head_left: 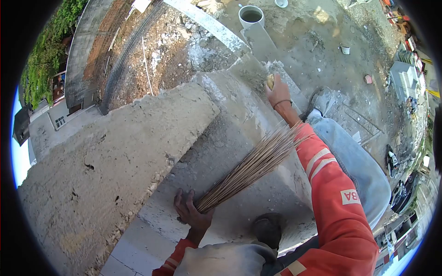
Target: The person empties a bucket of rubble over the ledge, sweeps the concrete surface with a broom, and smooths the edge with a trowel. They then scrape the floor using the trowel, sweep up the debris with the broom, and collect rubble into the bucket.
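Observation:
My left hand (193, 214) is closed round the bound end of a stick broom (251, 168), low in the view beside a rough concrete beam (119, 161). The broom's thin bristles fan up and to the right, across the grey concrete surface, towards my right forearm. Farther up, my right hand (278, 90) has its fingers wrapped round a small yellowish object (270, 82) at the edge of the concrete ledge (244, 78). What that object is cannot be made out.
A bucket of grey liquid (252, 16) stands at the top. My dark boot (267, 229) rests on the concrete below; my other shoe (322, 101) is at right. Rubble (170, 50) lies beyond the beam, and a small white bucket (345, 48) on the ground.

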{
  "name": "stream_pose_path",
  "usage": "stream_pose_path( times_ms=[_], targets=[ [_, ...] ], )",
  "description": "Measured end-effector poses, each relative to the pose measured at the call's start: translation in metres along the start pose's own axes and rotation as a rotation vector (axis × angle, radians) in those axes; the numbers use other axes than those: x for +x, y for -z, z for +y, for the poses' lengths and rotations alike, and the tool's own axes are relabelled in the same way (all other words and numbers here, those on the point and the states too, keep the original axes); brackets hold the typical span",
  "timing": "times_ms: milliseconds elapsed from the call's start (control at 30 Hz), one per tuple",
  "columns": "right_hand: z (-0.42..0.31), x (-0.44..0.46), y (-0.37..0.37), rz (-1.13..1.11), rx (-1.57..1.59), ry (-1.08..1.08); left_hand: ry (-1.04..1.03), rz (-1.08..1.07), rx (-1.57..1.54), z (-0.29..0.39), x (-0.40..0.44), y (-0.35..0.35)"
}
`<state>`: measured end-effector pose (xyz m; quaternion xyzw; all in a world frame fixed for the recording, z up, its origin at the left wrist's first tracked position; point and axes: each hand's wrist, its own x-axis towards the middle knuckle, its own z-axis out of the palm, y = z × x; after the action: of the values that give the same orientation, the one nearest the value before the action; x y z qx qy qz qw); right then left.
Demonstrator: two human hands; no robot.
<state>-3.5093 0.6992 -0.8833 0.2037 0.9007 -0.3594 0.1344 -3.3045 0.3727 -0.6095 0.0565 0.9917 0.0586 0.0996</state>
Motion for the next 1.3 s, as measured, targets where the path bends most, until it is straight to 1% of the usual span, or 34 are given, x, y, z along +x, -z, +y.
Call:
stream_pose_path(
  times_ms=[33,67,100,133,167,200,233,267,333,367,433,467,500,533,567,633,667,733,867,933,967,1033,1067,1100,1133,1167,1233,1267,1300],
  targets=[
    [-0.014,-0.007,0.009,0.107,0.157,-0.121,0.003,0.012,-0.001,-0.002,-0.001,0.001],
    [-0.012,-0.009,0.001,0.194,0.223,-0.231,0.004,0.012,0.003,-0.003,-0.001,0.004],
    [0.006,-0.011,-0.026,0.197,0.224,-0.224,-0.006,0.008,0.019,-0.002,-0.001,0.006],
    [0.04,-0.012,-0.062,0.042,0.006,-0.09,-0.023,0.005,0.028,0.0,0.001,0.004],
    [0.062,-0.012,-0.078,-0.114,-0.212,0.035,-0.031,0.008,0.023,0.002,0.003,0.003],
    [0.051,0.003,-0.054,-0.287,-0.226,0.024,-0.024,-0.001,0.021,0.001,0.003,0.005],
    [0.036,0.008,-0.038,-0.291,-0.223,0.035,-0.005,-0.005,0.02,0.001,0.002,0.005],
    [0.019,0.009,-0.02,-0.128,-0.095,0.05,0.005,-0.005,0.021,0.0,0.001,0.004],
    [-0.006,0.005,0.009,0.183,0.185,0.091,-0.039,0.01,0.042,-0.002,0.002,0.003],
    [-0.004,0.0,0.004,0.178,0.188,0.088,-0.038,0.005,0.046,-0.003,0.001,0.002],
    [0.006,-0.007,-0.01,0.046,0.111,-0.028,-0.016,0.019,0.03,-0.003,0.0,0.002],
    [0.021,-0.001,-0.02,0.057,0.107,-0.024,-0.021,0.028,0.024,-0.001,0.001,0.001],
    [0.04,0.004,-0.036,-0.155,-0.088,-0.007,-0.022,0.027,0.025,0.001,0.0,0.001],
    [0.045,0.007,-0.046,-0.37,-0.274,0.01,-0.025,0.025,0.036,-0.002,0.001,0.003],
    [0.032,0.009,-0.04,-0.368,-0.27,0.02,-0.021,0.033,0.043,-0.004,0.002,0.004],
    [-0.001,0.008,0.002,-0.073,0.091,0.013,-0.016,0.039,0.016,-0.002,0.001,0.002],
    [-0.006,0.005,0.018,-0.077,0.09,-0.001,-0.021,0.026,0.015,-0.003,0.0,0.003],
    [-0.022,0.008,0.045,0.315,0.075,0.222,-0.025,0.0,0.067,-0.002,-0.001,0.004],
    [-0.062,0.009,0.088,0.362,0.072,0.172,-0.015,-0.004,0.048,-0.003,0.0,0.002],
    [-0.084,0.003,0.086,0.441,0.502,0.035,-0.019,-0.025,0.054,-0.005,-0.001,0.003],
    [-0.073,0.005,0.068,0.44,0.507,0.033,-0.02,-0.025,0.059,-0.005,0.0,0.003],
    [-0.03,0.012,0.007,0.399,0.383,0.098,0.014,0.008,0.028,-0.002,0.0,0.001],
    [-0.005,0.017,-0.012,0.399,0.384,0.092,0.01,0.004,0.03,0.0,-0.003,0.002],
    [0.021,0.026,-0.026,0.073,0.042,0.047,0.018,-0.002,0.033,0.002,-0.005,0.001],
    [0.03,0.033,-0.033,-0.247,-0.29,-0.003,0.016,-0.002,0.042,-0.003,-0.001,0.001],
    [0.016,0.041,-0.027,-0.238,-0.285,0.01,0.019,0.014,0.047,-0.005,0.005,-0.002],
    [-0.023,0.035,0.009,-0.056,-0.156,0.049,0.015,0.005,0.032,0.0,0.001,0.002],
    [-0.037,0.033,0.02,0.091,0.033,0.03,0.012,-0.013,0.025,0.001,0.0,0.003],
    [-0.038,0.03,0.018,0.089,0.031,0.033,0.019,-0.001,0.014,0.001,0.001,0.001]
  ],
)
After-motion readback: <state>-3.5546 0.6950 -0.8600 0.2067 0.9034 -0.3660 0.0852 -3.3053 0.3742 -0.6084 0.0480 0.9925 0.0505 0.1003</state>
